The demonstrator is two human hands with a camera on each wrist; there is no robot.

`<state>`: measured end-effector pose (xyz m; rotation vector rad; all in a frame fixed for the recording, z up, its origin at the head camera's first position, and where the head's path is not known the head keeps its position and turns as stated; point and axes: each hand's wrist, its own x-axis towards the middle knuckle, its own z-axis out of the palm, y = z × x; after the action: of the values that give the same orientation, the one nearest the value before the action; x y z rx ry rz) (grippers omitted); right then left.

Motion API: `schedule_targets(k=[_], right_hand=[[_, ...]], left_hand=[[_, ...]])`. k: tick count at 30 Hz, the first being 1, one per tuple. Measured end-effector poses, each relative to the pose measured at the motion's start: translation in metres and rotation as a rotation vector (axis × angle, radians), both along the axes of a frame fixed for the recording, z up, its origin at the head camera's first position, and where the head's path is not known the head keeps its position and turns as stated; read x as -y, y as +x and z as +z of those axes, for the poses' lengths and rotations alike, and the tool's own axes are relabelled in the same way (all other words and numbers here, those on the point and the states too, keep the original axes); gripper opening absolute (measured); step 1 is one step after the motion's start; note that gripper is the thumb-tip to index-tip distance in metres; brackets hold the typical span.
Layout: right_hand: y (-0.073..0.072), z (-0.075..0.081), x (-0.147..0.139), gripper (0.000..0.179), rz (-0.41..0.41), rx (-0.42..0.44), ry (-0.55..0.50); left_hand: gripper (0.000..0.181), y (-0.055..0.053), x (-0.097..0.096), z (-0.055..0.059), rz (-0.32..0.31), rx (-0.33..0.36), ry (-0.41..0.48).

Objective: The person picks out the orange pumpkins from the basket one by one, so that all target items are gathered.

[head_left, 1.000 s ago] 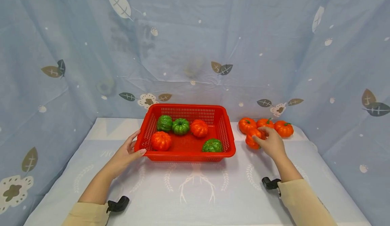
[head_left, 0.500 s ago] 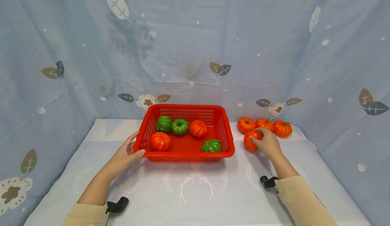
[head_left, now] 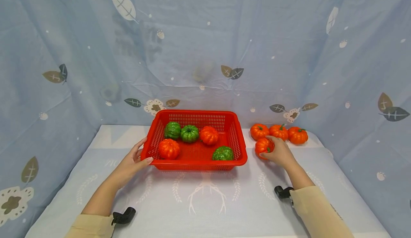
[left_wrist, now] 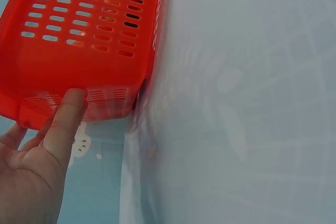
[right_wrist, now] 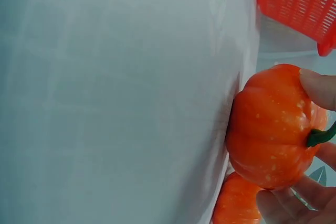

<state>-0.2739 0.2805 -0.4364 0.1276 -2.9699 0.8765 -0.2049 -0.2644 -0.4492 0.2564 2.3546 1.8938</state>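
Observation:
In the head view my left hand is at the left end of a red plastic basket, its thumb at the front corner and its fingers along the side wall. The left wrist view shows straight fingers against the basket wall. Inside the basket are several small pumpkins, such as an orange one and a green one. To the right, my right hand grips another orange pumpkin between thumb and fingers. Its green stem faces the palm side in the right wrist view.
Behind the right hand, three orange pumpkins sit in a row at the back of the table. A patterned blue curtain closes off the back and both sides. The table has a pale printed cloth.
My right hand has shifted slightly left with the orange pumpkin and turned it, so its stem now shows near the thumb. The left hand stays at the basket.

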Motion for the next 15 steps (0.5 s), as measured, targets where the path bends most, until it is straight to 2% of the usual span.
schedule_targets(k=[4,15], right_hand=[[0.0,0.0004,-0.0001,0.081,-0.015,0.032,-0.003],[-0.0038,-0.0041,-0.0059,0.083,-0.051,0.041,-0.011]], left_hand=[[0.086,0.0001,0.0003,0.0006,-0.009,-0.006,0.004],[0.087,0.0008,0.0005,0.0006,-0.009,-0.007,-0.009]])
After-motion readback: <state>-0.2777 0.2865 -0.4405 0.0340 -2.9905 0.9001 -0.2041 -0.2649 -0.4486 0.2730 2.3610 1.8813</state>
